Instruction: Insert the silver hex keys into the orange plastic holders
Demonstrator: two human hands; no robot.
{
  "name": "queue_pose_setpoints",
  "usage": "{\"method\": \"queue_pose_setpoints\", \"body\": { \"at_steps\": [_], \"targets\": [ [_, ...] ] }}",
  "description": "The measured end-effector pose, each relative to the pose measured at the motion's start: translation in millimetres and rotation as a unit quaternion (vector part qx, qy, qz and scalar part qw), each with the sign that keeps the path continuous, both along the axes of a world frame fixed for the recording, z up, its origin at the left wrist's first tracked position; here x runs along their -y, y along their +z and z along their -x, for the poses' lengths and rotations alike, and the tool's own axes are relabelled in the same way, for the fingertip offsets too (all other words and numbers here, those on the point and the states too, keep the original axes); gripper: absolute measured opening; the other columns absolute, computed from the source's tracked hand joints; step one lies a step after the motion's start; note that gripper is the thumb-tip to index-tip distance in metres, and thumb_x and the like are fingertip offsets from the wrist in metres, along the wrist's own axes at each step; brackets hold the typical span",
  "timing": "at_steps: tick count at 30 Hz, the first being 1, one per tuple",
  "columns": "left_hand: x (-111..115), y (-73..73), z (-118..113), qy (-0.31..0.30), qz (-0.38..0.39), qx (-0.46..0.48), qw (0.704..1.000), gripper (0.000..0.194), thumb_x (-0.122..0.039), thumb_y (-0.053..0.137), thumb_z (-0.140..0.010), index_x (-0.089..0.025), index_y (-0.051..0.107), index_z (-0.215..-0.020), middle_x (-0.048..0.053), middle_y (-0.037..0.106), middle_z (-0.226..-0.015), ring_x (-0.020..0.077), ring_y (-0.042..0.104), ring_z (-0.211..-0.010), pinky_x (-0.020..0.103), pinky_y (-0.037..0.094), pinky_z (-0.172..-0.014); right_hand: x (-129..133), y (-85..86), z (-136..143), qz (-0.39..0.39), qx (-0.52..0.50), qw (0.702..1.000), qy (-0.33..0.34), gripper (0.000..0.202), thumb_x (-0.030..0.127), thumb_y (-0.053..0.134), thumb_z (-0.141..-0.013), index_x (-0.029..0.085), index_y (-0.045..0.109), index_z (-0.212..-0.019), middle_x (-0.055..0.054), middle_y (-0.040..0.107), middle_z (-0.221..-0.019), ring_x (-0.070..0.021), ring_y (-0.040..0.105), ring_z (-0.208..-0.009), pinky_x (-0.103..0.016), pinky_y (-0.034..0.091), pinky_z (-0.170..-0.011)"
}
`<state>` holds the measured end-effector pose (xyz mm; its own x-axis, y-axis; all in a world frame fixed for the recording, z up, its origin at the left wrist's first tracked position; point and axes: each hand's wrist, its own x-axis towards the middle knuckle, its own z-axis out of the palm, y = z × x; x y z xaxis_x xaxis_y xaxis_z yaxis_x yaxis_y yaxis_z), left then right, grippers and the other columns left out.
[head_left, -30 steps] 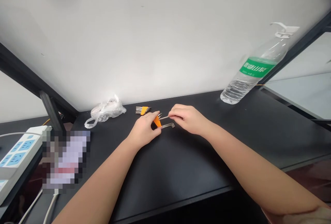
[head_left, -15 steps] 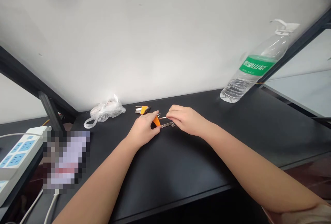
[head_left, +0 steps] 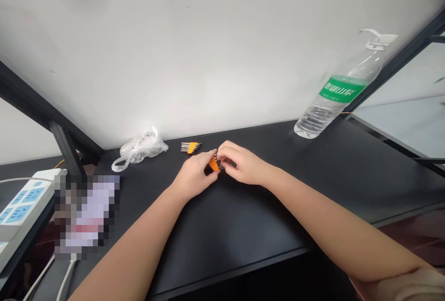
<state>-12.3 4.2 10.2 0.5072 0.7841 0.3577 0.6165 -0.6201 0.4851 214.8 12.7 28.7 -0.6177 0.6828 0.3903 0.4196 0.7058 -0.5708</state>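
Note:
My left hand point(head_left: 194, 173) is closed on the orange holder point(head_left: 213, 163) of a hex key set, thumb and fingers on its two sides. My right hand point(head_left: 239, 163) is right beside the holder, with its fingers curled at the hex keys point(head_left: 221, 168) that stick out of it. It pinches one hex key, mostly hidden by the fingers. Just behind my left hand, a second hex key set in an orange holder point(head_left: 192, 147) lies on the black tabletop point(head_left: 229, 227).
A clear plastic bag point(head_left: 142, 148) lies at the back left. At left are a white power strip point(head_left: 26, 203) with cables and a blurred-out flat object point(head_left: 90, 213). A large water bottle point(head_left: 333, 92) stands at the back right, by the pale wall point(head_left: 222, 60).
My right hand has moved left, close up to the holder, and its fingers are more curled. The hex keys are now mostly covered. My left hand keeps its hold.

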Motion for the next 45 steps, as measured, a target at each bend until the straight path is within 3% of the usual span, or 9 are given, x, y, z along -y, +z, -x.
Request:
{"method": "queue_pose_setpoints", "body": {
  "at_steps": [3,7,11,16,21,25,31,36,45],
  "targets": [
    [-2,-1.5,5,0.034,-0.002,0.017,0.999,0.059,-0.027,0.070,-0.088,-0.024,0.055,-0.145,0.007,0.072,-0.127,0.0243,0.069,-0.115,0.041,0.057,-0.102,-10,-3.8,-11,0.011,0.047,0.998,-0.049,0.010,0.012,0.059,-0.089,0.021,0.062,-0.094,-0.004,0.062,-0.099,-0.0158,0.057,-0.079,-0.029,0.047,-0.069],
    [-2,-3.5,6,0.023,-0.005,0.033,0.999,0.049,-0.026,0.064,-0.094,-0.030,0.059,-0.142,0.004,0.071,-0.125,0.0202,0.069,-0.110,0.038,0.058,-0.099,-24,-10.5,-28,0.052,0.152,0.986,-0.036,0.011,0.016,0.061,-0.091,0.020,0.070,-0.088,-0.003,0.064,-0.091,-0.0153,0.058,-0.074,-0.029,0.045,-0.068],
    [-1,-4.1,4,0.013,-0.018,0.026,0.999,0.034,-0.027,0.060,-0.098,-0.030,0.068,-0.131,0.005,0.066,-0.128,0.0180,0.069,-0.102,0.035,0.059,-0.092,-28,-15.6,-33,0.074,0.163,0.983,-0.027,0.016,0.015,0.060,-0.090,0.022,0.075,-0.089,-0.004,0.067,-0.094,-0.0152,0.061,-0.075,-0.029,0.046,-0.069],
    [0,-2.2,3,0.008,-0.006,0.005,1.000,0.033,-0.029,0.057,-0.100,-0.030,0.066,-0.132,0.007,0.062,-0.128,0.0186,0.067,-0.103,0.034,0.058,-0.092,-28,-16.4,-28,0.075,0.167,0.983,-0.031,0.016,0.015,0.061,-0.089,0.022,0.074,-0.086,-0.003,0.068,-0.091,-0.0150,0.062,-0.074,-0.028,0.046,-0.068],
    [1,-1.2,1,0.015,-0.013,-0.023,1.000,0.039,-0.032,0.052,-0.103,-0.029,0.060,-0.141,0.009,0.060,-0.132,0.0212,0.066,-0.109,0.037,0.057,-0.095,-23,-17.6,-22,0.068,0.208,0.970,-0.101,0.008,0.015,0.069,-0.080,0.022,0.067,-0.077,-0.003,0.067,-0.084,-0.0148,0.059,-0.067,-0.026,0.041,-0.058],
    [1,-0.6,0,0.018,-0.008,-0.039,0.999,0.046,-0.033,0.050,-0.104,-0.030,0.053,-0.149,0.010,0.060,-0.132,0.0222,0.066,-0.109,0.037,0.058,-0.092,-18,-15.6,-22,0.079,0.254,0.951,-0.159,0.018,0.011,0.074,-0.071,0.021,0.060,-0.066,-0.003,0.065,-0.072,-0.0127,0.049,-0.051,-0.028,0.032,-0.048],
    [-2,-2.0,4,0.052,0.011,-0.010,0.999,0.073,-0.030,0.066,-0.095,-0.029,0.033,-0.160,0.007,0.068,-0.125,0.0248,0.067,-0.113,0.041,0.056,-0.100,-16,-2.1,-23,0.071,0.111,0.988,-0.078,0.009,0.013,0.062,-0.084,0.021,0.065,-0.087,-0.002,0.067,-0.087,-0.0147,0.061,-0.072,-0.026,0.047,-0.063],
    [0,-1.9,3,0.047,0.012,0.005,0.999,0.068,-0.035,0.065,-0.096,-0.027,0.037,-0.157,0.007,0.070,-0.126,0.0245,0.069,-0.112,0.043,0.054,-0.104,-13,-1.3,-20,0.031,0.041,0.998,-0.033,0.016,0.013,0.057,-0.091,0.021,0.070,-0.094,-0.004,0.066,-0.093,-0.0149,0.061,-0.075,-0.029,0.049,-0.069],
    [0,-0.3,4,0.047,0.012,-0.002,0.999,0.065,-0.036,0.063,-0.097,-0.025,0.038,-0.156,0.008,0.068,-0.133,0.0250,0.068,-0.117,0.043,0.054,-0.105,-12,3.9,-25,0.023,0.029,0.999,-0.036,0.016,0.017,0.057,-0.095,0.022,0.073,-0.097,-0.005,0.068,-0.098,-0.0167,0.063,-0.080,-0.031,0.051,-0.071]
  ]
}}
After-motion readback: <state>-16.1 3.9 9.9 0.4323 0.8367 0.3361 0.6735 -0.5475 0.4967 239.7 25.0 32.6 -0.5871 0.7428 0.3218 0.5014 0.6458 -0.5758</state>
